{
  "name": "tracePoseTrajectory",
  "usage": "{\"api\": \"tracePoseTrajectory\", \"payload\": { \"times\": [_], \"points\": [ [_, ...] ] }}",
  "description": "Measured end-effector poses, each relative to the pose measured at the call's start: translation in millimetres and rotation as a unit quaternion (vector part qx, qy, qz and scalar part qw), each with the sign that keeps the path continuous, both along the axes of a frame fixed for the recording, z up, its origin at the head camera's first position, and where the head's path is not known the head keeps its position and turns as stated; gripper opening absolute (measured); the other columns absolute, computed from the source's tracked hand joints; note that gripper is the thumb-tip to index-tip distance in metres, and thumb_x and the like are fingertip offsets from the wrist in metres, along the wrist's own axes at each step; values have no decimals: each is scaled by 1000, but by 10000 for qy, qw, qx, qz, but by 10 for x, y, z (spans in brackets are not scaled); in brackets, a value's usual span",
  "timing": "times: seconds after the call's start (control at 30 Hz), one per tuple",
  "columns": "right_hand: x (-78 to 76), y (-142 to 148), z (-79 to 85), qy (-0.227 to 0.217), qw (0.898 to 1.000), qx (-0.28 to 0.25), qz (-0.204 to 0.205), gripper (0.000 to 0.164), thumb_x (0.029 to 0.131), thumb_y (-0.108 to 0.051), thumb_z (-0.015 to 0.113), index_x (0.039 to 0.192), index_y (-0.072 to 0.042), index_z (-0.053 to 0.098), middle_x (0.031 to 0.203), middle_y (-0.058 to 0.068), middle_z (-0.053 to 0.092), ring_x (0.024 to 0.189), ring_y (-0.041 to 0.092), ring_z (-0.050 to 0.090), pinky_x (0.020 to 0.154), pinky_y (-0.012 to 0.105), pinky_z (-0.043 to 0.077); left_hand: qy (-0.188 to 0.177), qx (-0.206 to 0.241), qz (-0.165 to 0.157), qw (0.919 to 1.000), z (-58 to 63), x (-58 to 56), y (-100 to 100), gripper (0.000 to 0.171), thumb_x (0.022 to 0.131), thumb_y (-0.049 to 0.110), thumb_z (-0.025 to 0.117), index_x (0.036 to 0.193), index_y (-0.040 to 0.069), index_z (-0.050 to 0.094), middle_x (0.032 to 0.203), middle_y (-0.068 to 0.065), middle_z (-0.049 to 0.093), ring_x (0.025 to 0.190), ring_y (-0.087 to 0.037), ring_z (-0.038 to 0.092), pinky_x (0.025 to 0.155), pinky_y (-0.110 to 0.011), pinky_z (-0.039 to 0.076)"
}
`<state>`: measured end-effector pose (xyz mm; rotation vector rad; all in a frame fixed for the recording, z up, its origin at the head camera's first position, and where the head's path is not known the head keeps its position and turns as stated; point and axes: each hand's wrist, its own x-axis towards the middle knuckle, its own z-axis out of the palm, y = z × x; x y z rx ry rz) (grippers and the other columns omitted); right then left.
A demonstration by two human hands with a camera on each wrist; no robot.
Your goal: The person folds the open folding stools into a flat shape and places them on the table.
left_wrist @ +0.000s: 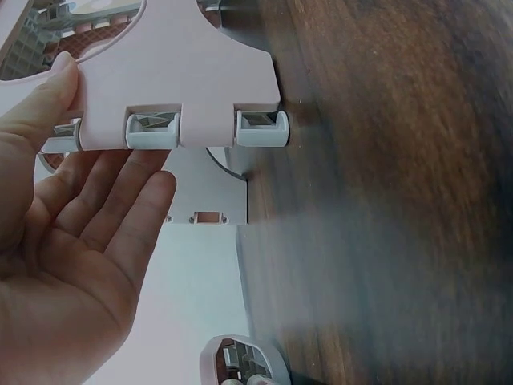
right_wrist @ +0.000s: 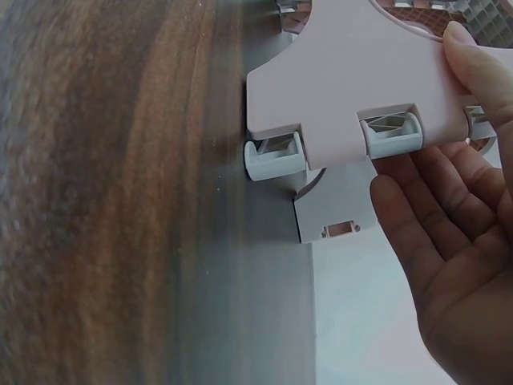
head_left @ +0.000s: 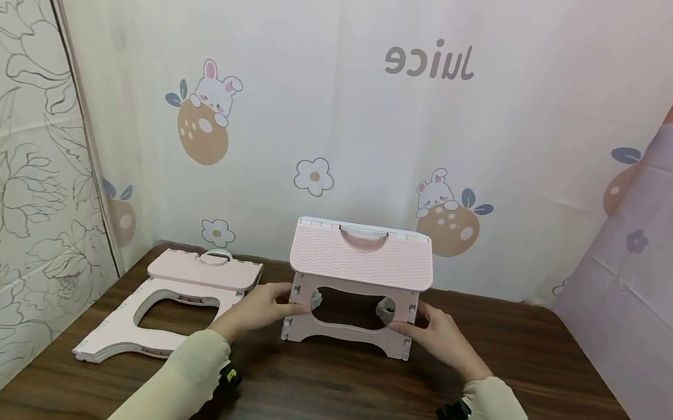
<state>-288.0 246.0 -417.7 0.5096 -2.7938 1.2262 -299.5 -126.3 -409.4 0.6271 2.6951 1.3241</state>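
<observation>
A pink and white folding step stool (head_left: 362, 255) stands upright on the dark wooden table, its textured top sloping toward me. My left hand (head_left: 264, 310) grips the left edge of its front leg panel, thumb on the front face and fingers behind. On the opposite edge my right hand (head_left: 437, 334) holds the panel the same way. Pale hinge pieces show along the panel's side, such as the hinge (left_wrist: 152, 130) in the left wrist view and the hinge (right_wrist: 393, 134) in the right wrist view. Part of the rear leg panel (left_wrist: 212, 188) is visible behind.
A second pink folding stool (head_left: 169, 343) lies folded flat on the table's left side, beside my left forearm. The wooden table (head_left: 344, 407) ends at a patterned curtain (head_left: 337, 98) behind the standing stool. More curtains hang at both sides.
</observation>
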Motion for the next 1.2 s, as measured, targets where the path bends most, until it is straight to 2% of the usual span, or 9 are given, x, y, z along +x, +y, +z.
{"api": "tracePoseTrajectory", "payload": {
  "times": [0.1,0.43,0.73,0.97,1.2],
  "points": [
    [4,5,14,-11,10000,15,6,69,90,-47,73,139,-3,54,120,12,66,101,22,66,82,43,55,-9,-6,-35,10000,9,-2,5,49,93,46,69,129,13,66,117,-2,69,99,-16,66,87,-45,53],
    [19,18,20,-69,10000,4,40,67,91,-46,73,139,-2,54,121,12,66,103,23,65,82,43,55,-36,-45,-142,9999,-9,-17,9,50,93,47,69,129,13,66,116,-1,69,98,-16,65,86,-44,53],
    [-24,34,-14,-99,9999,-22,12,66,92,-43,73,140,-3,53,125,13,64,111,28,63,88,50,52,-103,-24,-171,9998,3,-43,2,51,93,48,69,130,13,65,117,-1,69,100,-16,65,87,-45,53],
    [-52,44,-7,-138,9999,4,16,71,90,-49,73,139,-1,53,124,14,64,108,27,63,87,48,53,-162,14,-202,9997,-4,-74,-2,53,93,49,68,134,14,64,120,-2,69,103,-18,65,90,-48,52],
    [-47,48,-18,-185,9998,-39,18,69,90,-48,73,138,-1,54,122,12,65,105,24,64,84,44,54,-148,4,-281,9995,-22,-88,-8,53,94,49,68,133,15,64,120,-1,68,104,-17,65,91,-47,52]
  ]
}}
